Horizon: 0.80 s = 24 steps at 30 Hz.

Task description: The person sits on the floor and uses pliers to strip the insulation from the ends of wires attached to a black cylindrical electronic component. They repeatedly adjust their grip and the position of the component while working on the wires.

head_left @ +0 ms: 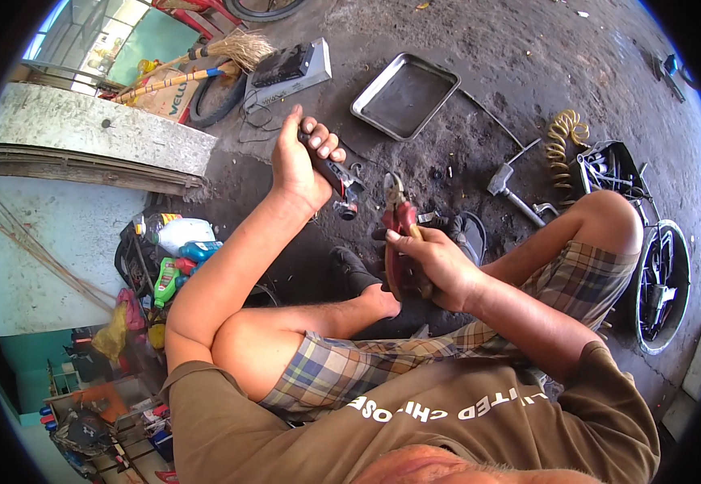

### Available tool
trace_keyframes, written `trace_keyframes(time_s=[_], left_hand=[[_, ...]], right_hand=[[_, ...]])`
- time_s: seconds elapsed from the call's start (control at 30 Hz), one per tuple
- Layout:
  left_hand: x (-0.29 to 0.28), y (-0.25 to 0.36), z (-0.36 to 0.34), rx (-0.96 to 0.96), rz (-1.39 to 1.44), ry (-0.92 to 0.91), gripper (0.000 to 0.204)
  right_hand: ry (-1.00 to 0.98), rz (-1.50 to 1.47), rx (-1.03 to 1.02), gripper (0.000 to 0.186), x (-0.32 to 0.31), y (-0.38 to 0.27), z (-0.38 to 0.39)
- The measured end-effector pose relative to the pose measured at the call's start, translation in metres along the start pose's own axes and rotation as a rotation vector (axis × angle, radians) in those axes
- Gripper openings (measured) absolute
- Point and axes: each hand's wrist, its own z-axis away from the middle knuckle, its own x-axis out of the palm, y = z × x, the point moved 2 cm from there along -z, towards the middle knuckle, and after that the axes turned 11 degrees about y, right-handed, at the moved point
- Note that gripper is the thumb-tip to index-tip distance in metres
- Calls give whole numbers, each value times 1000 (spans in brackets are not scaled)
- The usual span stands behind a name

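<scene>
My left hand [298, 165] is closed round a dark, elongated part [339, 179] with a small round metal end and a bit of red; its exact kind I cannot make out. In my right hand [439, 266] is a pair of pliers [403, 216] with red handles, jaws pointing away from me. A thin dark cable [370, 161] arches between the held part and the pliers' jaws. Whether the jaws bite on it I cannot tell. Both hands are above the dirty floor, in front of my bent legs, and the pliers are right of the dark part.
A metal tray [405, 97] lies ahead, with a T-handled tool [520, 157] and a hammer-like tool [516, 192] to its right. Further right are a coiled yellow hose [564, 149], a tool box [608, 169] and a round basin [645, 343]. Bottles [185, 234] stand left; a broom [241, 52] lies behind.
</scene>
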Motion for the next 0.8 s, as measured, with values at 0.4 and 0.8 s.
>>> trace_keyframes(time_s=[0.4, 0.8], left_hand=[[-1, -1, 9, -57, -162, -40, 42], [13, 2, 19, 122, -296, -175, 47]], right_hand=[[-300, 164, 90, 43, 16, -20, 26], [-428, -16, 211, 38, 11, -14, 20]])
